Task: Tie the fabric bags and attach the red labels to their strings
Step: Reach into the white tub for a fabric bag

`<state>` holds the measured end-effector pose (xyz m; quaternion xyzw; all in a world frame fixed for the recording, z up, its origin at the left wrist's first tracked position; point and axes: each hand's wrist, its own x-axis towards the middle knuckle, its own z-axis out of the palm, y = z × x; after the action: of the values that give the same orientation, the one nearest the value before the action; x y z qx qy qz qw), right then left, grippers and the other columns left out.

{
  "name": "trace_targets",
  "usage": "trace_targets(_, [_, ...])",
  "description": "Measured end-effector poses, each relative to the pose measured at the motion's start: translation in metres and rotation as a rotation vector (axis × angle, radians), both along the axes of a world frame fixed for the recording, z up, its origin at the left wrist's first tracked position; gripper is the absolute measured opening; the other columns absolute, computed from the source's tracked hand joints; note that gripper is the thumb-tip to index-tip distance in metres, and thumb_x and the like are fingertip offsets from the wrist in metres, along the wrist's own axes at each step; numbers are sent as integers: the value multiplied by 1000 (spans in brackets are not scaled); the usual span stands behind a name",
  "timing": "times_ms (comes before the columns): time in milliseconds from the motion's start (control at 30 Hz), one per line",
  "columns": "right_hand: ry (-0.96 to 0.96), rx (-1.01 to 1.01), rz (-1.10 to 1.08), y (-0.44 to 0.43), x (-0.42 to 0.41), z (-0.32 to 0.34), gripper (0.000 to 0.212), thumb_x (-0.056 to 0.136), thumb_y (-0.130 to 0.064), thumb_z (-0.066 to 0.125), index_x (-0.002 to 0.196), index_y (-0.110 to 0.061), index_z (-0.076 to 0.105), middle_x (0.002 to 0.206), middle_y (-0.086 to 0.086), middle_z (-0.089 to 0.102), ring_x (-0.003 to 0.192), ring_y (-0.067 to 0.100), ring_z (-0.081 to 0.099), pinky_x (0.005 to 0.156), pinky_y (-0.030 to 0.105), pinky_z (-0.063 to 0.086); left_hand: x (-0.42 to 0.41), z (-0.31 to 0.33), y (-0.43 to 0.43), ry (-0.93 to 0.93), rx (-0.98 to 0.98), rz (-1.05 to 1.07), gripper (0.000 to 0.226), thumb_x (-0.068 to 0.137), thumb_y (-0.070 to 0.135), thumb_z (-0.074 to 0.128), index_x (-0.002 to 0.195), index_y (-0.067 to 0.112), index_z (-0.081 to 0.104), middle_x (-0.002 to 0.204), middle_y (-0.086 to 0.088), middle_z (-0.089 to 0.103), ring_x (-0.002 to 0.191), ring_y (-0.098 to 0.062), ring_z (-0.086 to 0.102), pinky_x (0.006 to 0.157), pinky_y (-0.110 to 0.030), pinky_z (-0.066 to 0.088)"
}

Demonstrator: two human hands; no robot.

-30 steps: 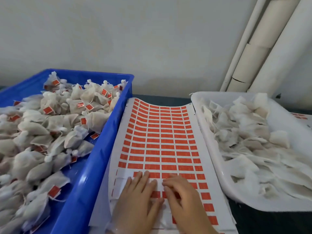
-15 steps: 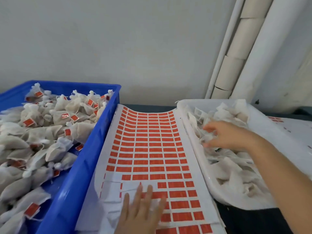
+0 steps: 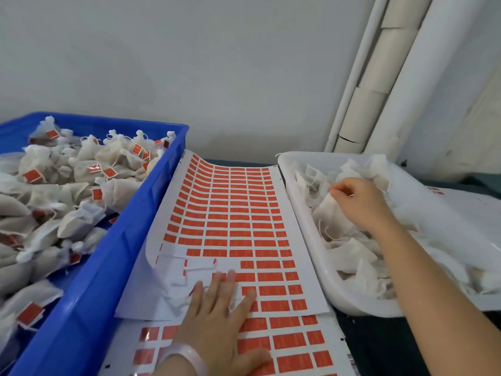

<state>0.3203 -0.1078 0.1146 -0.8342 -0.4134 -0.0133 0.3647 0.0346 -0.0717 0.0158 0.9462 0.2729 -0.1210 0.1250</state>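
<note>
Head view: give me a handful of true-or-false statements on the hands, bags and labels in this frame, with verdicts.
1. The left hand lies flat, fingers straight, on the label sheet. True.
2. The right hand reaches into the blue crate. False: it is in the white tray, fingers curled on a fabric bag.
3. The tied bags in the blue crate carry red labels. True.
4. The label sheet lies to the right of the white tray. False: it lies between the crate and the tray.
5. The sheet is full of labels. False: a patch beside the left hand is bare.
</note>
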Motion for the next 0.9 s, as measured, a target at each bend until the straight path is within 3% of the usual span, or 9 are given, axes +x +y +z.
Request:
trace_targets(100, [81,191,18,-2,-10,15,8,90,-17,59,85,-16,64,86,-2,63,76,7,55,69,19,39,10,29,-3,-313,-115,146,84,68,81,31,106,67,-42,117,23,-63,117,-2,-41,109,-36,-10])
trace_targets(200, [118,457,97,-1,-38,41,12,90,-19,60,82,-27,64,80,-17,64,70,-14,55,62,0,39,17,69,4,-732,-337,338,77,65,79,34,124,70,-14,143,38,-24,137,9,-4,114,-28,15])
trace_targets(267, [134,550,199,5,-64,56,15,88,-22,63,80,-35,65,75,-24,66,71,-15,56,61,-2,39,19,89,12,-965,-348,269,71,60,88,35,118,78,-2,129,60,-1,117,30,15,104,-22,26])
trace_targets(333, [143,528,291,15,-90,60,15,86,-26,66,79,-39,65,78,-30,65,75,-14,58,61,-2,41,22,106,22,-1085,-353,211,69,60,89,39,121,75,10,128,56,15,118,27,23,101,-22,32])
trace_targets(433, [194,408,361,33,-123,40,18,84,-23,69,79,-40,65,79,-24,67,80,-10,61,63,1,47,32,109,43,-1174,-470,228,69,70,67,51,133,48,32,121,40,42,110,18,44,82,-7,43])
trace_targets(533, [368,361,336,47,-141,4,16,82,-22,70,80,-38,67,78,-24,67,79,-3,63,64,8,51,36,86,63,-1180,-514,334,29,80,44,64,107,41,56,98,26,61,93,2,60,69,-9,48])
trace_targets(733, [751,494,220,58,-139,-43,15,83,-19,68,81,-33,72,86,-19,70,87,15,67,77,33,58,33,45,76,-1192,-554,472,28,76,36,74,97,44,56,90,31,61,87,12,57,59,-2,44])
trace_targets(833, [790,542,239,58,-136,-51,16,85,-16,65,86,-30,71,88,-14,71,86,10,69,71,28,58,35,35,77,-1192,-597,465,38,74,38,75,103,44,51,94,35,57,90,12,56,60,-4,46])
trace_targets(900, [782,552,247,56,-135,-56,14,85,-16,65,86,-29,70,88,-14,71,86,7,68,66,23,57,35,31,77,-1176,-610,451,20,79,38,70,95,38,58,88,28,62,87,2,60,64,-9,49])
